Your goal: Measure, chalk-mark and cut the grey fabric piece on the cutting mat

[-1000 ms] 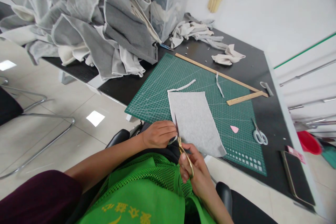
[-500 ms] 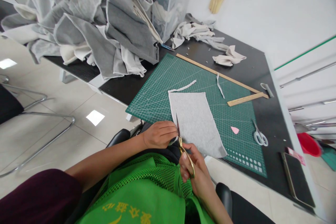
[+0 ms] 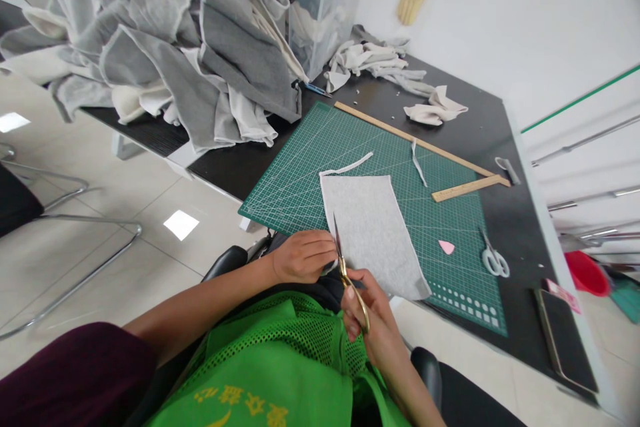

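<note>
A grey rectangle of fabric (image 3: 377, 233) lies over the front edge of the green cutting mat (image 3: 295, 167). My right hand (image 3: 370, 307) is closed around the handles of gold-handled scissors (image 3: 343, 269), whose blades run along the fabric's left edge. Just left of the blades, my left hand (image 3: 306, 257) has its fingers closed on the fabric's edge, with a bit of cloth below them; the exact pinch is hidden. A narrow cut strip (image 3: 350, 165) trails from the fabric's far left corner.
Grey cloths (image 3: 165, 47) are heaped at the left beside a clear plastic bin (image 3: 325, 7). On or by the mat are a wooden ruler (image 3: 410, 141), white-handled scissors (image 3: 496, 261) and pink tailor's chalk (image 3: 447, 247). A phone (image 3: 565, 340) lies at the right.
Hardly anything differs: the scissors and both hands stay at the fabric's left edge. The whole view has shifted very slightly.
</note>
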`<state>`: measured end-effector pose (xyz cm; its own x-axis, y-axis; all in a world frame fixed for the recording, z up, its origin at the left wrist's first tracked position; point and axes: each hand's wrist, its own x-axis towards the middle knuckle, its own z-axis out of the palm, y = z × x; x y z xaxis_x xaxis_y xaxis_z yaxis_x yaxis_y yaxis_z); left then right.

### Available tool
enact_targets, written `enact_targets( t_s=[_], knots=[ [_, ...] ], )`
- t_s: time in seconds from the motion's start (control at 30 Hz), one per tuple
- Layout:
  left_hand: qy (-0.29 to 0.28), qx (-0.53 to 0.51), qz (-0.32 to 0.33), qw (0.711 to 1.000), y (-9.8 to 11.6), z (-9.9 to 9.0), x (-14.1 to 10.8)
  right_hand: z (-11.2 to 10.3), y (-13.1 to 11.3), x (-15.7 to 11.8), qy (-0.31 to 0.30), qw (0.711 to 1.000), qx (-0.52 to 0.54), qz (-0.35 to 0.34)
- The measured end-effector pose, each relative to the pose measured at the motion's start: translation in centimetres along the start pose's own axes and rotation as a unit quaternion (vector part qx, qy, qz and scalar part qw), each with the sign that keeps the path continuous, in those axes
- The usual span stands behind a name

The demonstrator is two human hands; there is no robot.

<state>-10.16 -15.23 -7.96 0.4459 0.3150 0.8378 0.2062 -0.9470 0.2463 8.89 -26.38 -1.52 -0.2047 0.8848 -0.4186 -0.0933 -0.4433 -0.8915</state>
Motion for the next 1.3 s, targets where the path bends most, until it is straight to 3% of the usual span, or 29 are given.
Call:
enact_targets(
  t_s=[1.3],
  knots=[
    [0.01, -0.021, 0.003, 1.0, 0.0, -0.1, 0.1, 0.4, -1.1, 0.9, 0.008, 1.0, -0.014, 0.014]
  ],
)
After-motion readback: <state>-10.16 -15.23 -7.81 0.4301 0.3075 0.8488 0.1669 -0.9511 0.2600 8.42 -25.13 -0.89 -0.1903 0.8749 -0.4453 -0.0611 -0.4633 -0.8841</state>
